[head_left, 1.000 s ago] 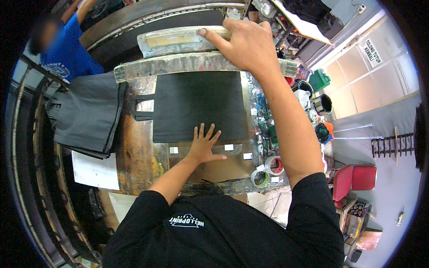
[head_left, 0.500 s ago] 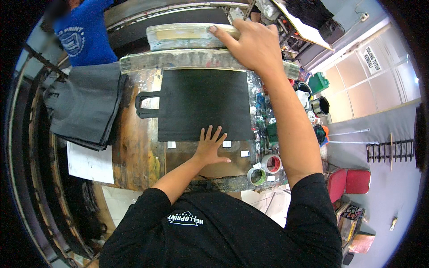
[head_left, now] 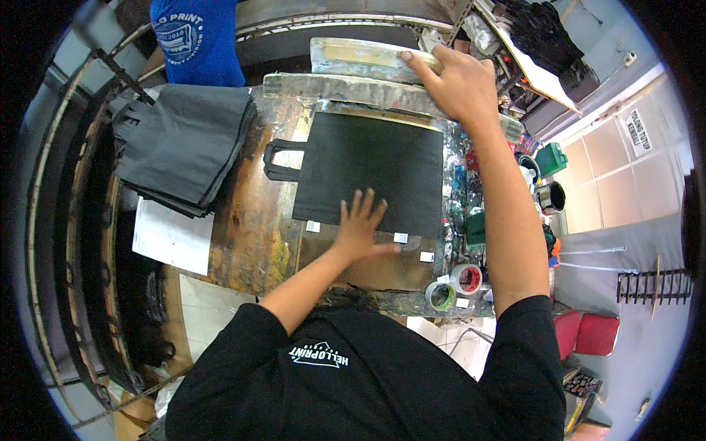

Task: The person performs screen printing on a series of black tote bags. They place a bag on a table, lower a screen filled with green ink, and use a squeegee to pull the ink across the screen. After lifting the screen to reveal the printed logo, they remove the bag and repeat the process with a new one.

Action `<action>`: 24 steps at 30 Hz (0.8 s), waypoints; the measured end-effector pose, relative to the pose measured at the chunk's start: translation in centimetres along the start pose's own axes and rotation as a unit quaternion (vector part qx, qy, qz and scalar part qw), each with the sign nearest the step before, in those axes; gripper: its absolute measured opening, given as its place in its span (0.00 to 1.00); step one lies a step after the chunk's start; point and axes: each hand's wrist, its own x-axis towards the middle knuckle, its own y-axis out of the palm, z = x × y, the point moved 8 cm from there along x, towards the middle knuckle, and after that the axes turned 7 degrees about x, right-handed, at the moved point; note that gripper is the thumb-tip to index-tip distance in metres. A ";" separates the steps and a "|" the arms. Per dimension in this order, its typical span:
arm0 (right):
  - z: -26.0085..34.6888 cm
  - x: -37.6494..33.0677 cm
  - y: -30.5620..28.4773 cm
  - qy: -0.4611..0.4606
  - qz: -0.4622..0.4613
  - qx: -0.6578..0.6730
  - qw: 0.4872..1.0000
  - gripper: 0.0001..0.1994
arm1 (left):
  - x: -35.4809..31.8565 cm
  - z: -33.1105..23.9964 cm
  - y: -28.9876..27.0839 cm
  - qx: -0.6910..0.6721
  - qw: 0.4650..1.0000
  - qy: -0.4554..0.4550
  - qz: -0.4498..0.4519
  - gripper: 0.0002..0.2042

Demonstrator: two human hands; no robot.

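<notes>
1. The left hand [head_left: 360,231] sits slightly lower on the black tote bag [head_left: 371,173], fingers now only over its near edge.
2. The right hand [head_left: 452,81] stands a little farther right along the raised screen frame [head_left: 353,55].
3. The person in the blue shirt [head_left: 198,40] stands farther right, directly behind the stack of black bags [head_left: 180,143].

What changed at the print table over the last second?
Little changed. The right hand stays gripping the wooden frame at the far edge, and the left hand still presses flat on the black bag. The person in blue shifted closer.
</notes>
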 end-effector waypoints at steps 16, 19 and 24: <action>0.1 -21.6 14.1 0.005 0.232 0.030 0.972 0.30 | -11.1 10.3 0.0 -0.780 0.503 -0.372 0.000 0.56; -0.2 -21.4 14.3 0.020 0.261 0.041 0.964 0.30 | -11.7 10.9 1.9 -0.768 0.504 -0.394 0.021 0.55; 0.5 -22.3 14.0 0.022 0.317 0.050 0.947 0.29 | -11.7 11.2 2.5 -0.759 0.517 -0.394 0.024 0.54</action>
